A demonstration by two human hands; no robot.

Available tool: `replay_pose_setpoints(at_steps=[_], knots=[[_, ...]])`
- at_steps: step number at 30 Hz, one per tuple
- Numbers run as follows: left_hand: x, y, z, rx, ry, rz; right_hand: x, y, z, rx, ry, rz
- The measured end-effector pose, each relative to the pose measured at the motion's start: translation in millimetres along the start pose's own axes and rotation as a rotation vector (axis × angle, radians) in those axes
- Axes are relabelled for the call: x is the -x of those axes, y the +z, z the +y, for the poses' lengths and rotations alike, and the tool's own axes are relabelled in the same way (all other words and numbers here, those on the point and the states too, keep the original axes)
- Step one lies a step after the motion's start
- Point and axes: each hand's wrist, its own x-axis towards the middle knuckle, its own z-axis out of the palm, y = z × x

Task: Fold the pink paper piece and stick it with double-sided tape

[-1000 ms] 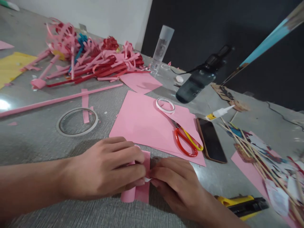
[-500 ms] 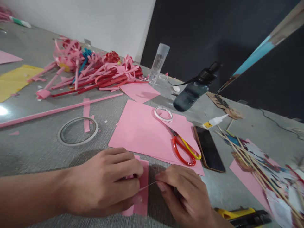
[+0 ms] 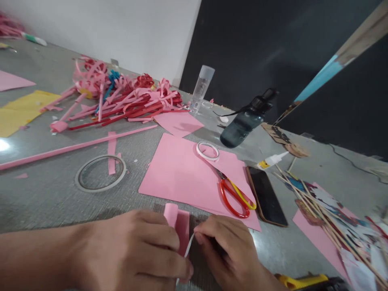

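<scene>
My left hand (image 3: 142,250) presses down on a rolled or folded strip of pink paper (image 3: 183,227), its fingers curled over it and hiding much of it. A narrow white strip (image 3: 189,245), which looks like tape backing, runs from beside the left fingertips to my right hand (image 3: 227,250). There the thumb and forefinger pinch its end. Just beyond the hands lie pink sheets (image 3: 176,169), bearing red-and-yellow-handled scissors (image 3: 235,198) and a small white tape roll (image 3: 207,158). A larger tape roll (image 3: 79,184) rests on the table to the left.
Curled pink and red paper strips (image 3: 136,101) are heaped at the back left. A clear bottle (image 3: 200,91) and a dark bottle (image 3: 242,127) stand behind the sheets. Right of them are a phone (image 3: 268,196), a glue bottle (image 3: 269,161) and thin sticks (image 3: 318,210).
The left hand has slid a little toward me and right along the pink paper. The white strip now stands more steeply and shows wider. The right hand has shifted slightly left, still pinching.
</scene>
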Motion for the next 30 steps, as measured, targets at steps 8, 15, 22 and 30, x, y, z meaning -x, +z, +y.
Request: replay_pose_setpoints(at_steps=[8, 15, 22, 30], knots=[[-1.5, 0.6, 1.3, -0.018, -0.122, 0.04, -3.3, 1.4, -2.4, 0.019, -0.043, 0.007], [-0.5, 1.1, 2.4, 0.083, -0.239, 0.048, 0.9, 0.2, -1.2, 0.034, -0.031, -0.049], [-1.1, -0.2, 3.8, 0.08, -0.229, 0.053, -2.9, -1.3, -1.6, 0.015, -0.043, -0.09], [-2.1, 0.2, 2.7, 0.028, -0.184, 0.044, -0.2, -2.4, -2.3, 0.031, -0.085, -0.15]])
